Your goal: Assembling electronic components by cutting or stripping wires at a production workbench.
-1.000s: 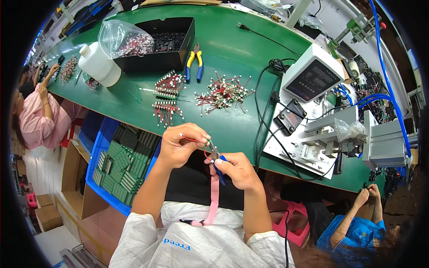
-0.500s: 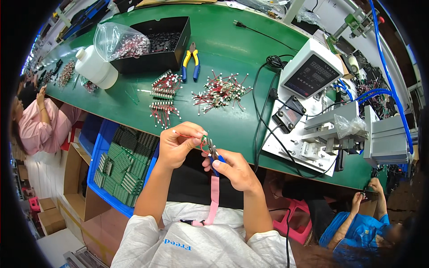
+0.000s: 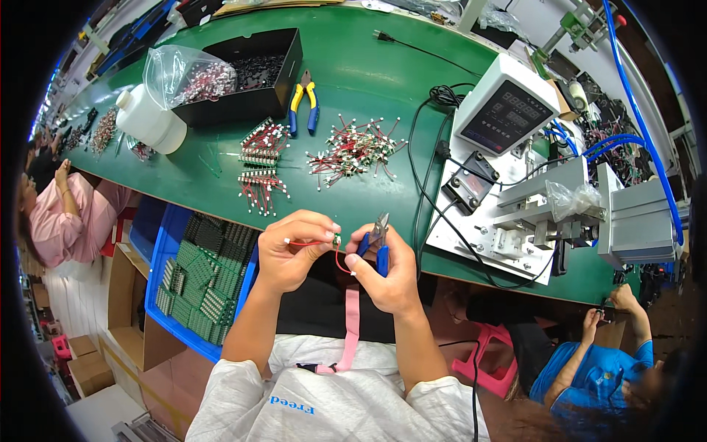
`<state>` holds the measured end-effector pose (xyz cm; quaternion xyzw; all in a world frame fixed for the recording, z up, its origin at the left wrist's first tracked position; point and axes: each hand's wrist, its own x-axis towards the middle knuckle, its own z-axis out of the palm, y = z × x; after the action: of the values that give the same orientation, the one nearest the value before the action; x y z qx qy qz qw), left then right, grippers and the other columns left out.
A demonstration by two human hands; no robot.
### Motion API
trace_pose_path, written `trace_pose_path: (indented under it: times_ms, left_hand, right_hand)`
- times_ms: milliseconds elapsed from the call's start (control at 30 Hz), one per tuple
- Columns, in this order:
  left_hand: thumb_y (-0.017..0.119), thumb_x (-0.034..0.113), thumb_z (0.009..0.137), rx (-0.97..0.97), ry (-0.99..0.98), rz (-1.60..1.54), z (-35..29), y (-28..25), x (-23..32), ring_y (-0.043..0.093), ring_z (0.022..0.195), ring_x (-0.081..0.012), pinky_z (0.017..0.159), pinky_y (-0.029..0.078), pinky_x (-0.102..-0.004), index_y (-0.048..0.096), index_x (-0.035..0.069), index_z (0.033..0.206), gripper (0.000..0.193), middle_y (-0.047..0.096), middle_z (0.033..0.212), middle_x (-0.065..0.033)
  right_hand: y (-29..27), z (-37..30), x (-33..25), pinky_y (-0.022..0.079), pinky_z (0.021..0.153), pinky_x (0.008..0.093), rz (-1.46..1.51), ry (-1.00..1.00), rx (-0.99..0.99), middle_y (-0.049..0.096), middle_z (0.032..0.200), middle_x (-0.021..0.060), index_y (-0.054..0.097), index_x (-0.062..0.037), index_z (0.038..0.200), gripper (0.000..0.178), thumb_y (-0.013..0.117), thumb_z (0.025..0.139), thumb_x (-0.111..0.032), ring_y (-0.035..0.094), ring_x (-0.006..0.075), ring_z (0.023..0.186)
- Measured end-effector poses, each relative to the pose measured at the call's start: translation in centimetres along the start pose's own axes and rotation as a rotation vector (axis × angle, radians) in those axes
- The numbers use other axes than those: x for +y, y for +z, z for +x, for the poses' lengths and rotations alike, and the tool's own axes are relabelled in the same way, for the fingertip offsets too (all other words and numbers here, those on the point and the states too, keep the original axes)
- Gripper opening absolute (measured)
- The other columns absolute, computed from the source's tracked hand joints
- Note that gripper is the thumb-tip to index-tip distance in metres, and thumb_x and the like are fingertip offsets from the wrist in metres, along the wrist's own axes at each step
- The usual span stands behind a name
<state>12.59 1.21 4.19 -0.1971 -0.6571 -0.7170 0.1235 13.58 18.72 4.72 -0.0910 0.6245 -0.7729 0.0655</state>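
Note:
Between its fingertips my left hand (image 3: 293, 250) pinches a small green circuit board (image 3: 337, 240). Red wires (image 3: 340, 259) with white end plugs come off the board, one to the left and one hanging down. My right hand (image 3: 392, 271) is closed around blue-handled side cutters (image 3: 378, 230), their metal jaws pointing up, apart from the board. Past my hands on the green bench (image 3: 353, 199) lies a loose pile of small boards with red wires (image 3: 357, 149). Left of that pile are joined rows of wired boards (image 3: 263, 151).
Yellow-and-blue pliers (image 3: 303, 103) lie beside a black box (image 3: 243, 103) with a bag of parts. A white jug (image 3: 155, 125) stands left. A blue bin (image 3: 195, 335) of green boards sits below. At right are a white display unit (image 3: 508, 107), cables and a press (image 3: 582, 199). Two people sit nearby.
The cutters in my right hand have pulled away to the right from the board, and their jaws now tilt up. My left hand still pinches the board. The view has shifted slightly.

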Motion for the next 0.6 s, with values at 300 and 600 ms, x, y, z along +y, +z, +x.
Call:
trace_pose_path:
  times_ms: [300, 600]
  left_hand:
    - [0.064, -0.01, 0.08, -0.005, -0.064, -0.003, -0.7, 1.0, -0.4, 0.061, 0.077, -0.0168, 0.068, 0.051, -0.0241, 0.065, 0.0, 0.09, 0.014, 0.065, 0.097, -0.0139]
    - [0.061, -0.011, 0.082, 0.142, -0.264, -0.266, -0.9, 1.6, -0.7, 0.062, 0.076, -0.0169, 0.066, 0.052, -0.0243, 0.062, -0.004, 0.095, 0.015, 0.065, 0.098, -0.0149]
  right_hand:
    - [0.3, 0.7, 0.2, 0.045, 0.067, 0.0219, -0.107, -0.104, 0.001, 0.06, 0.084, 0.0069, 0.058, -0.0003, 0.103, 0.026, 0.062, 0.078, 0.007, 0.053, 0.0128, 0.071]
    - [0.1, 0.5, 0.5, 0.044, 0.066, 0.0214, -0.043, -0.061, 0.016, 0.06, 0.082, 0.0071, 0.058, -0.0004, 0.103, 0.024, 0.06, 0.079, 0.006, 0.053, 0.0126, 0.069]
